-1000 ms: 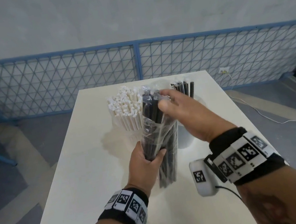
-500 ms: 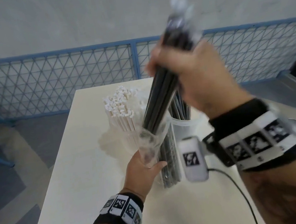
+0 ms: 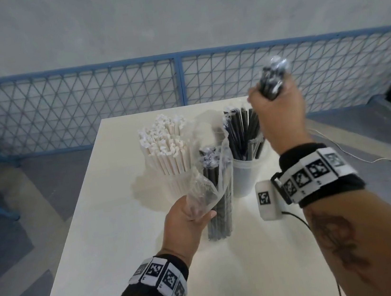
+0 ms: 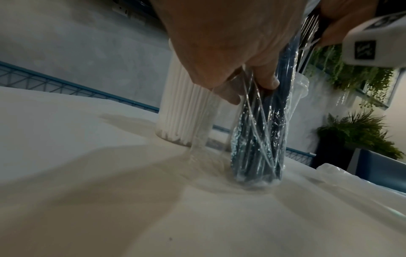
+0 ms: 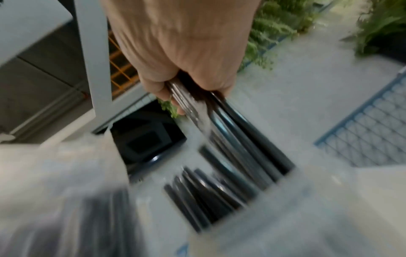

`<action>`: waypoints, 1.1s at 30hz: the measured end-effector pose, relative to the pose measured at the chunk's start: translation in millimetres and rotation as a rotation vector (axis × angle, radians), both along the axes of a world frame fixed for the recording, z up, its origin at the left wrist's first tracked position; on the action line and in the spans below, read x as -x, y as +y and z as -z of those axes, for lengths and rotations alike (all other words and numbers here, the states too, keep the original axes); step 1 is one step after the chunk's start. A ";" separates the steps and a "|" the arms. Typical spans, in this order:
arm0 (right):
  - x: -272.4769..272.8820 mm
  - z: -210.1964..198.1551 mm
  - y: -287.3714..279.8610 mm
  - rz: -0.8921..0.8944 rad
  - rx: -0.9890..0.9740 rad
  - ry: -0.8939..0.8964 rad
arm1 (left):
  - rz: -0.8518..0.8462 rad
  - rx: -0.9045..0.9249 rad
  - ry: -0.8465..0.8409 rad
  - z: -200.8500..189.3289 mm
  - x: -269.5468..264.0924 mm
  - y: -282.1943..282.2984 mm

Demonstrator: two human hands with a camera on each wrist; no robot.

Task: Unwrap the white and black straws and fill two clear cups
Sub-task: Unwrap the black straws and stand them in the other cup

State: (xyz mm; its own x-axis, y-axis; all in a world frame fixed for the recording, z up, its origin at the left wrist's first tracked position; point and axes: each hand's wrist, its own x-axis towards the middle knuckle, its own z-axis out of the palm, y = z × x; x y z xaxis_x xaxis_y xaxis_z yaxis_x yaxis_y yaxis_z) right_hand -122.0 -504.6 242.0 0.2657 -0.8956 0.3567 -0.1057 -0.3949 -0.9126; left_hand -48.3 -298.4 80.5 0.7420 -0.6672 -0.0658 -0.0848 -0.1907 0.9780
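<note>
A: What does the left hand (image 3: pixel 186 219) hold, low in the middle of the head view?

B: Its fingers are curled around a clear plastic wrapper (image 3: pixel 214 172). Just beside it a still-wrapped pack of black straws (image 3: pixel 218 209) stands upright on the white counter (image 3: pixel 106 234).

A: And the right hand (image 3: pixel 281 116)?

B: It is in the upper right, closed around a bundle of black straws (image 3: pixel 270 80). The bundle's lower end is over the right clear cup (image 3: pixel 245 178), which already has black straws in it. The right wrist view is too blurred to tell whether they touch.

A: Where are the white straws (image 3: pixel 164 149)?

B: They stand in the left clear cup (image 3: pixel 178 185), in the middle of the frame, near the other cup.
</note>
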 end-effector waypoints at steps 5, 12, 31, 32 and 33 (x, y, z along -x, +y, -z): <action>-5.9 49.5 1.6 -0.078 -0.024 0.190 | 0.020 0.058 0.039 -10.0 4.9 -0.8; -3.8 24.2 -5.1 -0.123 0.177 0.225 | 0.063 -0.027 -0.022 -10.3 1.6 -3.2; -18.4 27.7 -19.9 -0.411 0.589 1.047 | 0.058 -0.118 -0.075 3.0 -6.5 -0.3; -17.5 31.2 -19.1 -0.444 0.545 1.114 | 0.059 -0.122 -0.081 3.6 -6.1 -0.7; -19.0 33.6 -20.4 -0.466 0.512 1.159 | 0.057 -0.122 -0.077 5.6 -6.3 -1.7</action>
